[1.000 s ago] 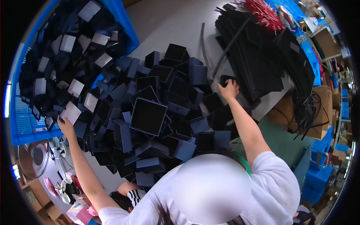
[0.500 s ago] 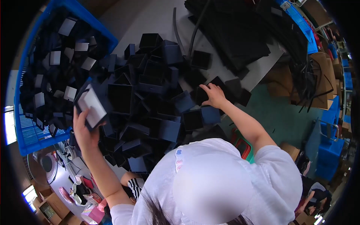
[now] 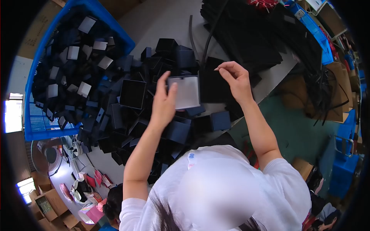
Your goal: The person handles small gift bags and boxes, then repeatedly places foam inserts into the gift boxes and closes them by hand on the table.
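My left hand (image 3: 165,104) is closed on a shallow dark box part (image 3: 187,92) with a white inside, thumb over its near side and fingers at its left edge. A flat black square piece (image 3: 216,87) lies right beside the box part's right edge. Above that piece's upper right, my right hand (image 3: 239,81) has thumb and forefinger pinched together; what they grip, if anything, I cannot make out. Under and around both hands spreads a pile of dark blue and black boxes, among them an open one (image 3: 133,93) and a blue one (image 3: 220,121).
A blue crate (image 3: 32,96) full of dark box parts stands at left. Stacked black sheets (image 3: 246,38) lie at the table's back right, with black strips nearby. Beyond the table edge are cardboard boxes (image 3: 341,92). A fan (image 3: 48,156) is at lower left.
My left hand has carried the box part from beside the crate rightward to the middle. My right hand has risen slightly to the right, its spread fingers now pinched. The view has shifted a little.
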`<action>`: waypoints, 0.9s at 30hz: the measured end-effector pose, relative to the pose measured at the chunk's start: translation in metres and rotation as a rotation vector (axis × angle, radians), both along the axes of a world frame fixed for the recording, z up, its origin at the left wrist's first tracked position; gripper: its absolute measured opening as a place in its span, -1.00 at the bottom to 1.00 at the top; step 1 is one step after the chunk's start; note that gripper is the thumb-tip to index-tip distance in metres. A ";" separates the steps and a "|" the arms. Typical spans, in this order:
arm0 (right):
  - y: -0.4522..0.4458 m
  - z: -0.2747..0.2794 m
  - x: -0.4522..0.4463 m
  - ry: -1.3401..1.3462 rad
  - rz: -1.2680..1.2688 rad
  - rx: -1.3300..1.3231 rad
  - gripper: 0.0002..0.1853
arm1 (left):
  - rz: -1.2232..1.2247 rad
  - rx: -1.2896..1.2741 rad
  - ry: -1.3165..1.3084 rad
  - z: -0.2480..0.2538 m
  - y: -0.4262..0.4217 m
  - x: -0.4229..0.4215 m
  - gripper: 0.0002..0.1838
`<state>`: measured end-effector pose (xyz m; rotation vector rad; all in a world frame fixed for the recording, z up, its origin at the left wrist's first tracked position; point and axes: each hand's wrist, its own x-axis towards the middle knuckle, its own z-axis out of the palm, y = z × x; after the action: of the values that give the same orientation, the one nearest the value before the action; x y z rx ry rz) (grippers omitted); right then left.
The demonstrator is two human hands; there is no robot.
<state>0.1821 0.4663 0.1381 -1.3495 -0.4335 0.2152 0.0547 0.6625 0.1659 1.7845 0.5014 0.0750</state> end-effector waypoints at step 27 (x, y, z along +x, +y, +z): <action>-0.152 -0.011 -0.199 -0.181 -0.561 -0.623 -0.41 | -0.536 -0.341 -0.011 -0.053 -0.194 -0.050 -0.63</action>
<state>-0.0168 0.3146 0.1269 -2.0548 -0.1178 -0.2645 0.0046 0.4687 0.1128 1.5263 0.0107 -0.3533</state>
